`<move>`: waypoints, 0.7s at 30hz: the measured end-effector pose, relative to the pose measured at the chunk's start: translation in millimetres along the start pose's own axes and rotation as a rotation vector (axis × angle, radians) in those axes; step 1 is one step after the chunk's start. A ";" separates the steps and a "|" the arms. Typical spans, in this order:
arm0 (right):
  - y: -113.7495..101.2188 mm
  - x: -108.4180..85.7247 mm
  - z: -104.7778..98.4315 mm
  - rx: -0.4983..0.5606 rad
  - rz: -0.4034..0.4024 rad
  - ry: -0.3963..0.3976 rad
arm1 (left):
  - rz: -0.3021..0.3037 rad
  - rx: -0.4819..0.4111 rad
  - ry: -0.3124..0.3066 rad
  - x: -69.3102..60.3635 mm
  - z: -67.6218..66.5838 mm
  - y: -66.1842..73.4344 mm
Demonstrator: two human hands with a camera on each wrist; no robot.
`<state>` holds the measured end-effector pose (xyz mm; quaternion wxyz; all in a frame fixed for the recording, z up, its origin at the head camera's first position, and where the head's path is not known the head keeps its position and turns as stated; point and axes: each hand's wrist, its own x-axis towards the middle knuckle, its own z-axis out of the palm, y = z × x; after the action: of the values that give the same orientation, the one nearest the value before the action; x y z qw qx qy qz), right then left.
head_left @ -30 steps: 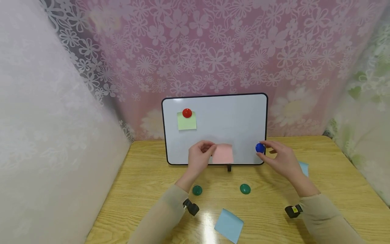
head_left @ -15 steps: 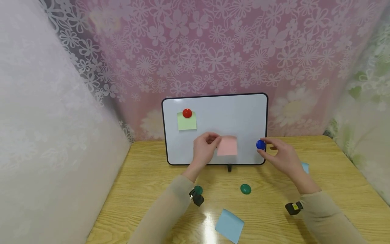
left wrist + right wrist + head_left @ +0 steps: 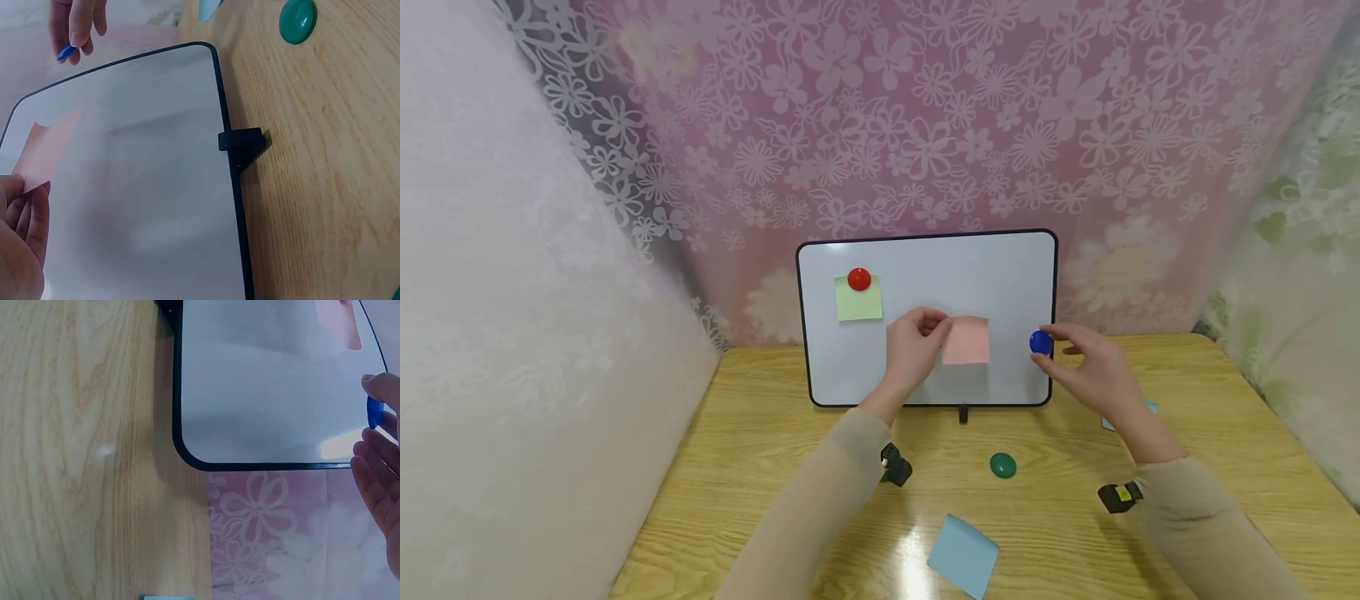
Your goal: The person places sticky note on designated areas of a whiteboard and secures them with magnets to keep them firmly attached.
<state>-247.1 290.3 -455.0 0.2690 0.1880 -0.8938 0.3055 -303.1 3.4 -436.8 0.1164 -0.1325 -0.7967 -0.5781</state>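
Observation:
A pink sticky note (image 3: 967,341) hangs in front of the whiteboard (image 3: 917,275), its left edge pinched by my left hand (image 3: 913,346). In the left wrist view the note (image 3: 47,147) tilts away from the board's surface at one side. Between thumb and fingertips, my right hand (image 3: 1093,371) holds a round blue magnet (image 3: 1040,342) near the board's right edge. The right wrist view shows that magnet (image 3: 374,412) edge-on, apart from the board. A red magnet (image 3: 859,279) sits over the top of a green sticky note (image 3: 858,305) at the board's upper left.
On the wooden table (image 3: 737,467) lie a green magnet (image 3: 1002,465) and a blue sticky note (image 3: 964,556). Another blue note (image 3: 1152,407) is partly behind my right wrist. A second green magnet is mostly hidden by the left wrist camera (image 3: 896,465). A black stand foot (image 3: 964,414) props the board.
My left hand has moved up and to the right across the board, carrying the pink sticky note. The right hand has risen slightly with the blue magnet.

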 end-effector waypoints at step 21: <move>-4.9 14.3 6.5 0.027 -0.049 0.096 | -0.023 -0.027 0.053 21.3 12.9 6.6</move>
<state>-258.3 279.9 -448.6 0.3164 0.1987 -0.8708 0.3195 -321.2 19.3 -427.7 0.1289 -0.1094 -0.7871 -0.5933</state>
